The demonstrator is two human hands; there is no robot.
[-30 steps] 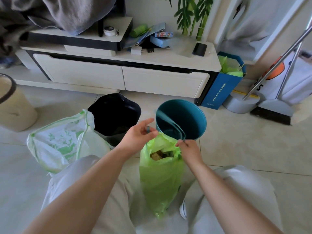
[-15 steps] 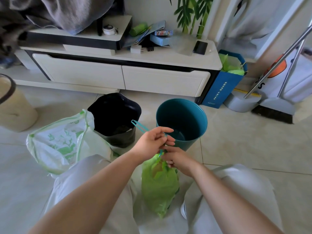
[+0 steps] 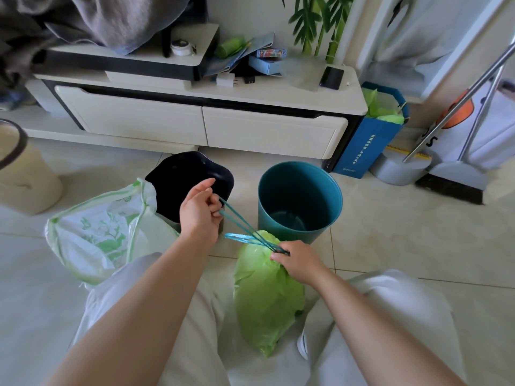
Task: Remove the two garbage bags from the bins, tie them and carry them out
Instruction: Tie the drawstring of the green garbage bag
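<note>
A full green garbage bag (image 3: 266,296) stands on the floor between my knees, its mouth drawn shut. My right hand (image 3: 298,260) pinches the bag's neck where the teal drawstring (image 3: 245,227) comes out. My left hand (image 3: 199,211) grips the far end of that drawstring, pulled taut up and to the left over the black bin (image 3: 192,176). The teal bin (image 3: 299,201) stands without a bag just behind the green bag. A white garbage bag with green leaf print (image 3: 103,232) sits on the floor at my left knee, its mouth gathered.
A low white TV cabinet (image 3: 200,123) runs along the back. A beige bin (image 3: 22,174) stands at the far left. At the right are a blue paper bag (image 3: 370,140), a grey dustpan and a broom (image 3: 457,179). Tiled floor lies open to the right.
The green bag's mouth, open a second ago, is now cinched shut. My left hand has drawn the teal drawstring out to the upper left while my right hand stays at the neck.
</note>
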